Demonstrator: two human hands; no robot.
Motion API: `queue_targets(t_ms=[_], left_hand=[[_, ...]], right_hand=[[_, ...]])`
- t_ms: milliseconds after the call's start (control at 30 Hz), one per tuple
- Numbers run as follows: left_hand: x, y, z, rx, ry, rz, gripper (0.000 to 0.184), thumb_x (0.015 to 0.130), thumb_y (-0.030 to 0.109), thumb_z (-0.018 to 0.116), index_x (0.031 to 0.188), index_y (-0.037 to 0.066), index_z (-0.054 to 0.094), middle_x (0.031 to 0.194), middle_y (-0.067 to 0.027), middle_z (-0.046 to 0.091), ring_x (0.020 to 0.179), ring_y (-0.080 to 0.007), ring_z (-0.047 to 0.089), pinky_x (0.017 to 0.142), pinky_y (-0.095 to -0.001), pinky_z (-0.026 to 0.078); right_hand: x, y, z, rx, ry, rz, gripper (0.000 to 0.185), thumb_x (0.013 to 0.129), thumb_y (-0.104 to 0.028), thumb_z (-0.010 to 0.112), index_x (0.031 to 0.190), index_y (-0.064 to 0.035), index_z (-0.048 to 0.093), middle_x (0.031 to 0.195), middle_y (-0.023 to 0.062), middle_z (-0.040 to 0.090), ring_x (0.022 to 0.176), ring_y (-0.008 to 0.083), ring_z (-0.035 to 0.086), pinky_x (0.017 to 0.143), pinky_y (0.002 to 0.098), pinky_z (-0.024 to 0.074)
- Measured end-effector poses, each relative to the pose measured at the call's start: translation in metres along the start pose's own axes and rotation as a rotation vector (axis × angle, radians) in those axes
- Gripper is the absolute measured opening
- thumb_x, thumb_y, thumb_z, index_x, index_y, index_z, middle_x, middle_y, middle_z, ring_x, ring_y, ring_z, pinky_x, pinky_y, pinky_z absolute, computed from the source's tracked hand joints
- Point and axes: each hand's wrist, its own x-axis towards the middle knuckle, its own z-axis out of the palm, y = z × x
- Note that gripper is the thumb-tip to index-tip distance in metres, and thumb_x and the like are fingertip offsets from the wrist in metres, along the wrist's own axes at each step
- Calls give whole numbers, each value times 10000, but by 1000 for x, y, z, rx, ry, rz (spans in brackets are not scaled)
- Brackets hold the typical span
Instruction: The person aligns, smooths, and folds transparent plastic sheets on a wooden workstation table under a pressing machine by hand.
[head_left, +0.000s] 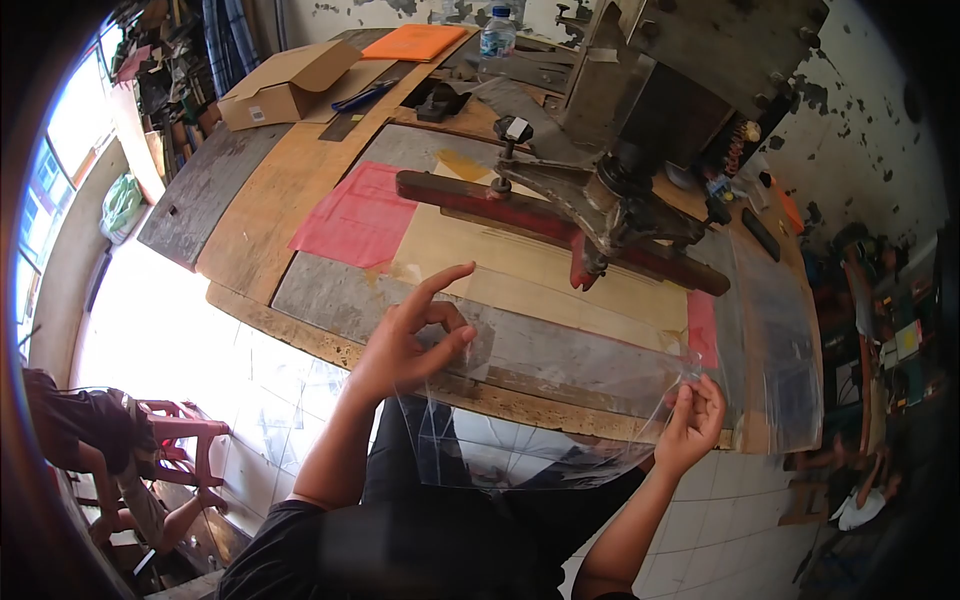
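Observation:
A clear plastic sheet (540,455) hangs over the front edge of the worktable, above my lap. My right hand (692,415) pinches its right corner between thumb and fingers. At the sheet's left side is my left hand (415,335), index finger raised and the other fingers curved, with a gap between thumb and fingertips. Beyond both hands, a machine with a long red bar (490,205) stands over a cream board (540,290) on a grey plate. Pink sheet material (360,215) lies at the board's left end, and a smaller pink piece (702,325) at its right.
More clear sheets (785,360) lie at the table's right end. A cardboard box (280,90), a blue cutter (363,96), an orange packet (413,43) and a water bottle (497,33) stand at the back. People sit at the lower left and far right.

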Motion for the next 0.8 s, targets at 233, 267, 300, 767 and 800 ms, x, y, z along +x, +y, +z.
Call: queue_targets(t_ms=[233, 267, 300, 767, 800], left_hand=[[0, 2, 0, -22, 4, -25, 762, 960, 119, 758, 1641, 132, 415, 762, -17, 725, 768, -145, 710, 971, -350, 521], [0, 2, -1, -21, -12, -28, 770, 956, 95, 754, 1641, 83, 403, 764, -3, 720, 786, -116, 702, 970, -328, 508], [1, 3, -2, -20, -28, -32, 778, 952, 71, 749, 1641, 33, 391, 766, 11, 716, 805, -86, 693, 969, -306, 495], [2, 7, -1, 22, -23, -10, 806, 931, 103, 758, 1648, 34, 397, 754, -16, 725, 789, -104, 698, 942, -294, 494], [2, 7, -1, 20, -23, -3, 810, 931, 108, 760, 1650, 33, 394, 754, -18, 722, 788, -106, 698, 940, -294, 495]], right_hand=[[0, 2, -2, 6, -8, -6, 280, 1042, -17, 679, 1313, 15, 618, 1066, 112, 699, 812, 143, 675, 717, 279, 579], [0, 2, -2, 4, -9, -4, 278, 1042, -18, 679, 1312, 14, 619, 1063, 111, 700, 807, 143, 673, 717, 279, 578], [0, 2, -2, 4, -9, -4, 278, 1042, -18, 679, 1312, 14, 619, 1063, 111, 700, 807, 143, 673, 717, 279, 578], [0, 0, -1, 2, 10, 7, 284, 1036, -21, 688, 1311, 16, 627, 1057, 113, 711, 811, 144, 675, 728, 281, 581], [1, 0, -1, 2, 11, 7, 284, 1036, -21, 688, 1311, 16, 627, 1057, 113, 711, 811, 144, 675, 728, 281, 581]])
